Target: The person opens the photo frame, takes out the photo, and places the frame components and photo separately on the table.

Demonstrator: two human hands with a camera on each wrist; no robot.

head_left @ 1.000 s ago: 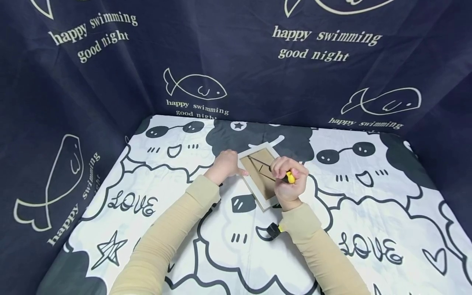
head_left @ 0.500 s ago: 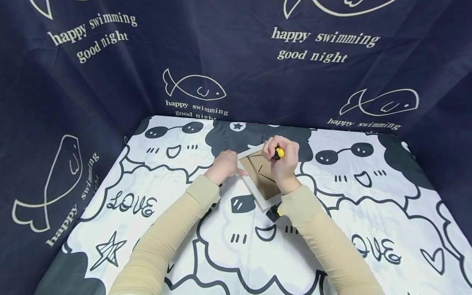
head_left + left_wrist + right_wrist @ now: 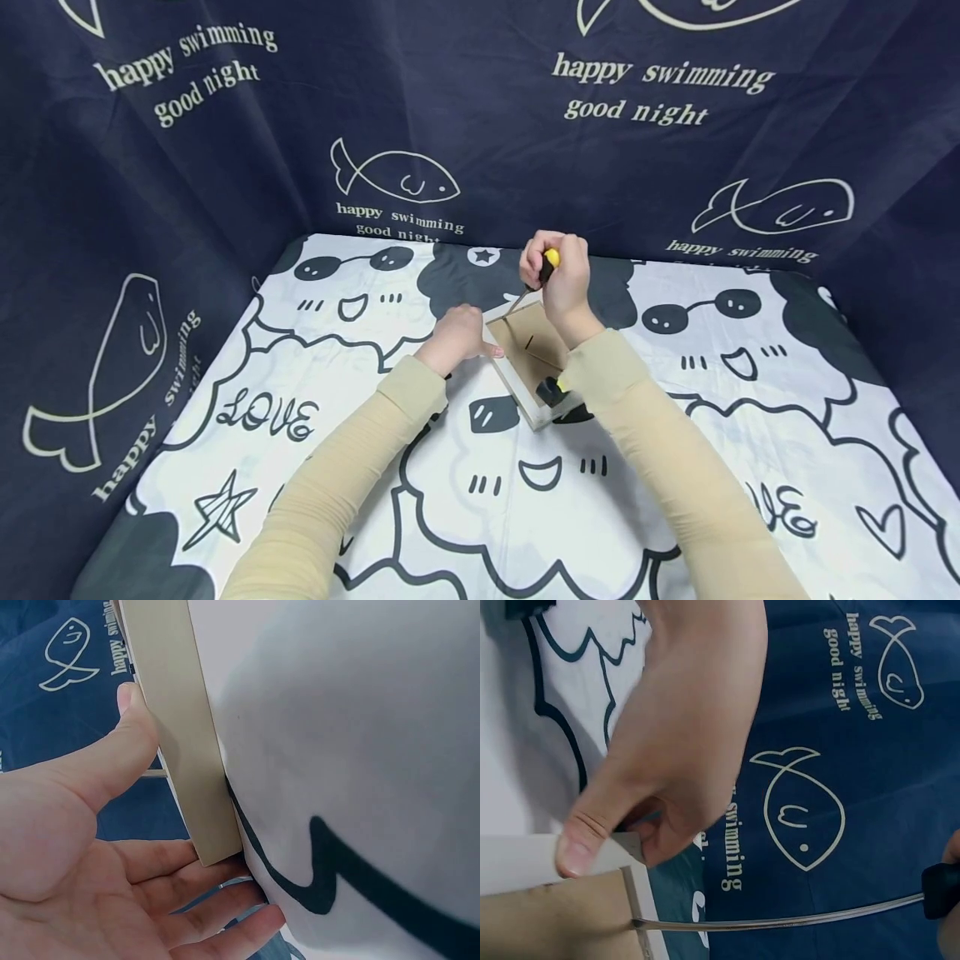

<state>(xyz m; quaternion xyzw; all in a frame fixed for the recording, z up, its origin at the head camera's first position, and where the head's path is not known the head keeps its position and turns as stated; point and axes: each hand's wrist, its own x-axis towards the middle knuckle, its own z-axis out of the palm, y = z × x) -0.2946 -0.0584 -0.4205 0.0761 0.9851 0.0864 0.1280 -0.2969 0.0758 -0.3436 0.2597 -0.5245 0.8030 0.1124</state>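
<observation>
A white-edged picture frame (image 3: 516,382) lies back side up on the patterned cloth, its brown backing board (image 3: 525,354) showing. My left hand (image 3: 456,337) grips its left corner; in the left wrist view the thumb is on the upper edge of the frame (image 3: 176,742) and the fingers reach around its lower corner. My right hand (image 3: 567,283) holds a screwdriver (image 3: 551,260) by its black and yellow handle. In the right wrist view the screwdriver's metal shaft (image 3: 802,922) slants down, its tip against the frame's inner edge beside the board. Most of the right hand is outside that view.
A black and white cartoon cloth (image 3: 360,517) covers the table. Dark blue curtains (image 3: 510,158) with fish prints hang behind and at the sides, close to the table's far edge. A small black device (image 3: 551,392) sits at the right wrist, over the frame's near part.
My right hand has moved away from me and slightly left, tilting the screwdriver up so its handle stands beyond the frame's far edge. The left hand and the frame have stayed put.
</observation>
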